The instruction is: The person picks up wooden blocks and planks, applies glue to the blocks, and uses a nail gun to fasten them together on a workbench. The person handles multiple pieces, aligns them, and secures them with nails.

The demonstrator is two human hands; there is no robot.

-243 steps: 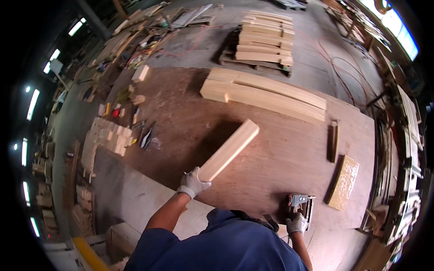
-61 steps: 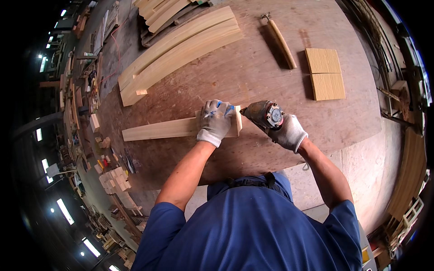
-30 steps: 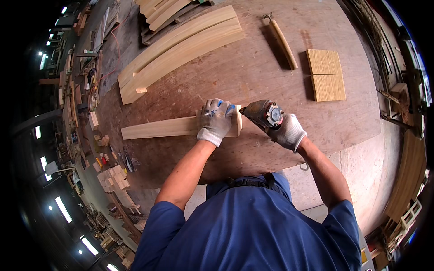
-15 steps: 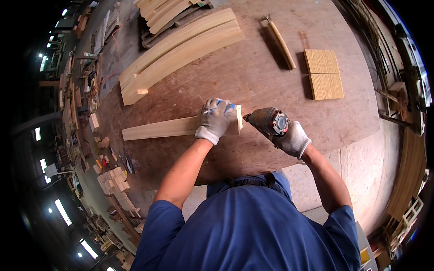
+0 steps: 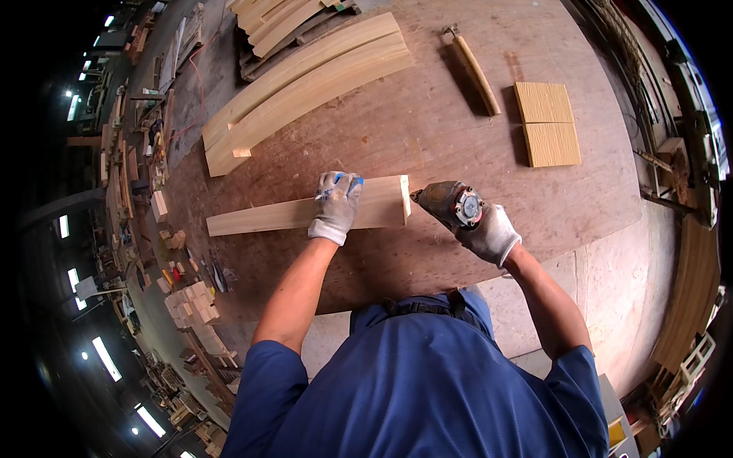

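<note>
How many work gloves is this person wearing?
2: a grey fabric glove with blue marks on the left hand, over a pale wooden beam; a white fabric glove on the right hand, gripping a dark power tool.

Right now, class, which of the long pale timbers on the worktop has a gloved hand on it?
The lone timber, nearest the wearer: the left hand lies across it. The paired timbers farther away lie side by side, untouched.

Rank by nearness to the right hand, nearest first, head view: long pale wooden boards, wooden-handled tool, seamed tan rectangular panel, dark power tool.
From the right hand:
1. Dark power tool, gripped in it
2. Seamed tan rectangular panel, ahead to the right
3. Wooden-handled tool, ahead, left of the panel
4. Long pale wooden boards, ahead to the left
</note>
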